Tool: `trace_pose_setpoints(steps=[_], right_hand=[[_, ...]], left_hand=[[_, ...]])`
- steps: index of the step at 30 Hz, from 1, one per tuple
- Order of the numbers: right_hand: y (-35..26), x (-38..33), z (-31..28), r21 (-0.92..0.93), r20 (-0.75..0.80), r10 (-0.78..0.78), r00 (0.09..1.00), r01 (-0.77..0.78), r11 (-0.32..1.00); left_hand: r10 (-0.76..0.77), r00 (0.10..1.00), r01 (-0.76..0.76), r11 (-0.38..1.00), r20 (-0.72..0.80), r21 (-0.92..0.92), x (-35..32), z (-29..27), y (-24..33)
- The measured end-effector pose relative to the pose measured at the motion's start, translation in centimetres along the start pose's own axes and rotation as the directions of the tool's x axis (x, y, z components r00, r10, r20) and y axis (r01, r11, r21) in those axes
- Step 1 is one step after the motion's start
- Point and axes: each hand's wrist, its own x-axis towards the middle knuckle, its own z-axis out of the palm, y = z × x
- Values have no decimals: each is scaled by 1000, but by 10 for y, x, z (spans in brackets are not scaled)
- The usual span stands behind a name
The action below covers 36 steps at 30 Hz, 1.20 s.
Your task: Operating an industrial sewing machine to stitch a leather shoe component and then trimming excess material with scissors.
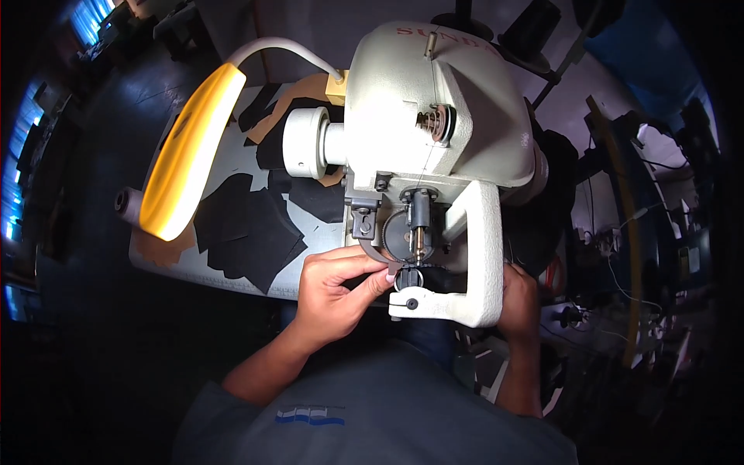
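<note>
Left hand [333,291]: thumb and index nearly together, pinching a narrow dark strip [375,252] at its fingertips. Right hand [519,302]: partly behind white frame, can't tell grip. White sewing machine [387,85] just beyond and between both hands. Black cut pieces [248,232], yellow lamp [186,155]: beyond left hand, leftward.

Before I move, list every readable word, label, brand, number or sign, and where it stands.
White sewing machine: red lettering across the top, not copied out; side marking too small to read.
Grey shirt: blue emblem, line above too small to read.
Pale table's edge: fine marks, unreadable.
</note>
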Motion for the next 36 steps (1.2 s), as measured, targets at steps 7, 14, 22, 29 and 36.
trace_pose_setpoints(steps=[7, 14, 22, 29, 36], right_hand=[[12, -1, -23, 86, 160, 172, 972, -188, 978], [-10, -5, -63, 625, 138, 91, 986, -158, 765], [-66, 33, -73, 522, 78, -316, 945, 232, 821], [-85, 55, -63, 258, -115, -580, 806, 588, 766], [-93, 65, -56, 150, -136, -675, 725, 688, 710]], left_hand=[[13, 998, -12, 1000, -54, 19, -2, 4, -1], [45, 998, -42, 997, -51, 67, -1, 3, 3], [39, 997, -35, 998, -66, 56, -2, 4, 1], [13, 1000, -13, 998, 12, 60, -2, -1, 6], [26, 1000, -26, 997, 0, 67, -3, -1, 3]])
